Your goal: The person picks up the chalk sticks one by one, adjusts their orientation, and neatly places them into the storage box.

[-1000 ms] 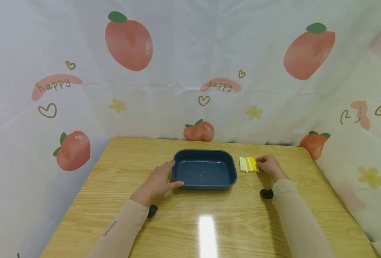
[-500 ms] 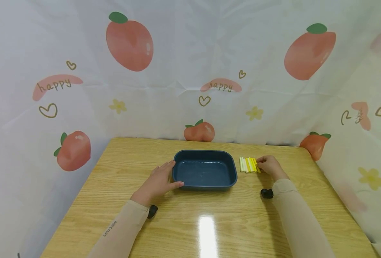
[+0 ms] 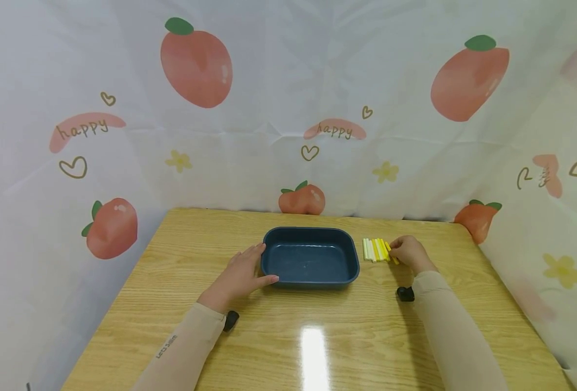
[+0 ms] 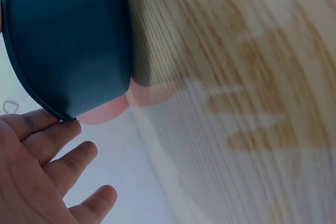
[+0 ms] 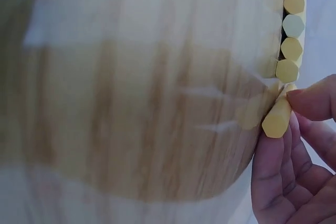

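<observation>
In the head view my right hand [image 3: 408,253] pinches a yellow chalk stick between thumb and fingers at the right end of a row of white and yellow chalk sticks [image 3: 375,250]. The right wrist view shows the held yellow chalk [image 5: 276,120], six-sided and angled away from the upright row, its tip close over the table. My left hand [image 3: 237,276] touches the left end of a dark blue rectangular basin [image 3: 310,284], fingers fairly straight. Up close in the left wrist view, its fingertips [image 4: 71,127] lie at the basin's rim [image 4: 31,95].
The wooden table [image 3: 249,336] reaches back to a white cloth [image 3: 249,108] printed with peaches, which also hangs at both sides. The chalk row lies just right of the basin. Dark straps' black pieces [image 3: 405,294] sit at the wrists.
The end yellow chalk has been drawn slightly right and turned away from the row by my right hand. My left hand and the basin have stayed in place.
</observation>
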A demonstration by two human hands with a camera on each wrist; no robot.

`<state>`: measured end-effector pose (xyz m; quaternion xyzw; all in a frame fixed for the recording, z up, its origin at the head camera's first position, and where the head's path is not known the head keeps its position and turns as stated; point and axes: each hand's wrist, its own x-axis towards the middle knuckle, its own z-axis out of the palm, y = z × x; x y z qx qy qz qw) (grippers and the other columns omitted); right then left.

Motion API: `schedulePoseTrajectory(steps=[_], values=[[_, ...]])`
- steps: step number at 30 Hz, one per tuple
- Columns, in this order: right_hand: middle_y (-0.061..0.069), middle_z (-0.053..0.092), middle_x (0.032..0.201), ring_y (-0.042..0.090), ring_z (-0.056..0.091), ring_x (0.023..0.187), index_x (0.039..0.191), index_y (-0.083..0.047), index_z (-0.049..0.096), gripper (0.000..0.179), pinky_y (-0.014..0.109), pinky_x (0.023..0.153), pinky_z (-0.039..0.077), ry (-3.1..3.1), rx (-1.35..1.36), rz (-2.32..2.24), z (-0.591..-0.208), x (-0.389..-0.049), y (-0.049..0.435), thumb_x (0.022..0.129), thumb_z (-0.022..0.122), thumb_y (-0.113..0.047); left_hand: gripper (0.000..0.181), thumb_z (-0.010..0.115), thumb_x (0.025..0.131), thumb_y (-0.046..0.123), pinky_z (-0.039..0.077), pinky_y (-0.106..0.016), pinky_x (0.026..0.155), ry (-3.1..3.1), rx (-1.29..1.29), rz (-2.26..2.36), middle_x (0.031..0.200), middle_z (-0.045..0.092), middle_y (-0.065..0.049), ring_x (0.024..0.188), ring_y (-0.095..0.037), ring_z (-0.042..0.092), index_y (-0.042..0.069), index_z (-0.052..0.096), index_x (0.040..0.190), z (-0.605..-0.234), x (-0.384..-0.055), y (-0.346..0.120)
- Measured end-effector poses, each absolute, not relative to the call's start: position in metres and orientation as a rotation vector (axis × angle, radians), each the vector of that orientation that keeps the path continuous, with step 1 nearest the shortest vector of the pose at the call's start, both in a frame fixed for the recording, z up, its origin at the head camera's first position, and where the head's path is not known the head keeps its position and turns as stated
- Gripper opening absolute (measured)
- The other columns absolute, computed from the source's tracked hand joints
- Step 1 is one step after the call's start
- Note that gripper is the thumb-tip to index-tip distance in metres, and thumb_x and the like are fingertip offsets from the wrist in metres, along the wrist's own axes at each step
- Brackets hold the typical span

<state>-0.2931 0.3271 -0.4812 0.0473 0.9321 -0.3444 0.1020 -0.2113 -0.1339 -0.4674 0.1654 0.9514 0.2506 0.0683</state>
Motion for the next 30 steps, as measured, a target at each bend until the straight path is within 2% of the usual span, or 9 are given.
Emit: schedulePoseTrajectory(steps=[6,12,19,26,30], values=[[0.024,0.063,0.109,0.021,0.058,0.079,0.122,0.015,0.060,0.035,0.031,0.067,0.053,2.660,0.174,-1.124,-0.481,-0.291,0.332,0.095,0.062,-0.006,0.101,0.068,0.088,0.061,0.011,-0.055,0.122,2.858,0.493,0.748,0.163,0.027,-0.013,0.151,-0.033,0.021,0.006,0.023,0.160,-0.467,-0.211,-0.134],[0.015,0.058,0.098,0.020,0.050,0.074,0.129,0.016,0.053,0.037,0.032,0.065,0.048,2.566,0.183,-1.266,-0.479,-0.287,0.336,0.099,0.055,-0.006,0.100,0.068,0.088,0.059,0.011,-0.055,0.122,2.854,0.487,0.757,0.163,0.026,-0.013,0.151,-0.032,0.020,0.006,0.022,0.160,-0.467,-0.211,-0.134],[0.010,0.058,0.095,0.018,0.051,0.074,0.131,0.014,0.051,0.038,0.032,0.064,0.047,2.512,0.171,-1.313,-0.473,-0.282,0.339,0.101,0.053,-0.008,0.101,0.069,0.088,0.059,0.012,-0.055,0.122,2.858,0.490,0.756,0.163,0.027,-0.013,0.151,-0.032,0.021,0.006,0.022,0.160,-0.468,-0.212,-0.135],[0.012,0.056,0.111,0.016,0.053,0.085,0.138,0.016,0.042,0.044,0.034,0.077,0.054,2.401,0.141,-1.453,-0.461,-0.274,0.338,0.103,0.051,-0.009,0.102,0.068,0.087,0.062,0.013,-0.056,0.121,2.865,0.500,0.747,0.163,0.028,-0.013,0.150,-0.033,0.022,0.005,0.023,0.159,-0.469,-0.213,-0.135],[0.008,0.057,0.108,0.013,0.054,0.084,0.140,0.016,0.040,0.046,0.031,0.079,0.055,2.335,0.117,-1.525,-0.457,-0.272,0.337,0.103,0.052,-0.009,0.101,0.068,0.087,0.061,0.013,-0.055,0.122,2.860,0.490,0.751,0.163,0.027,-0.013,0.151,-0.032,0.022,0.006,0.023,0.160,-0.468,-0.212,-0.135]])
